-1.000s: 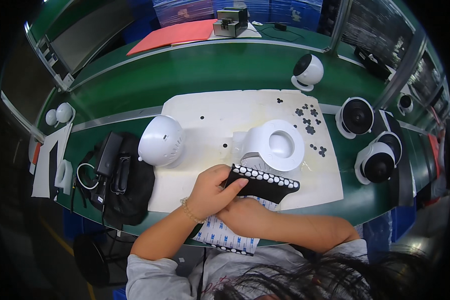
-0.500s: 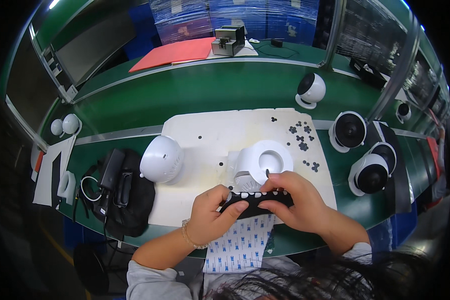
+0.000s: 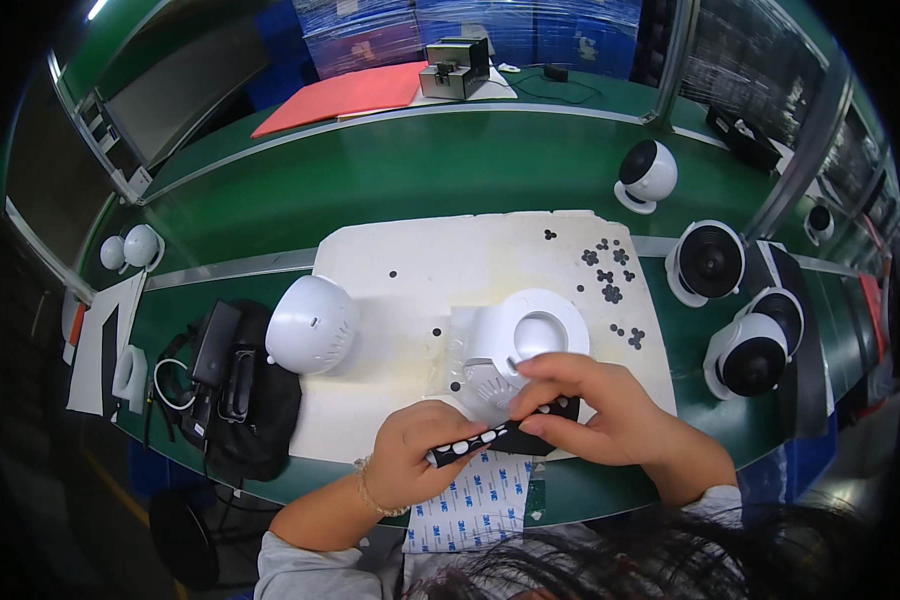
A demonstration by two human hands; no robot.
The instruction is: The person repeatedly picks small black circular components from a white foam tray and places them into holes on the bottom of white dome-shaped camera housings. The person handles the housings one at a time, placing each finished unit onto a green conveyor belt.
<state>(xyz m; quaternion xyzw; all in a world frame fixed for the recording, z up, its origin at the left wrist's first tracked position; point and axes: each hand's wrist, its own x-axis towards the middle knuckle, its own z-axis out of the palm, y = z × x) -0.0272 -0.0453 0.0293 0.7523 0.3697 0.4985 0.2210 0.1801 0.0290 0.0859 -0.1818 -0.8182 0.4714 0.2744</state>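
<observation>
Near a white ring-topped base (image 3: 576, 330), your left hand (image 3: 412, 452) grips a white-dotted black strip (image 3: 515, 441); your right hand (image 3: 610, 412) touches it, grip unclear.

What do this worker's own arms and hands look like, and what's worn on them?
The left grip and right grip are bare, ungloved human hands. A round bracelet of small pale beads circles the left wrist; none shows on the right. Light grey fabric sleeves end near the elbows. No cables show on either arm.
</observation>
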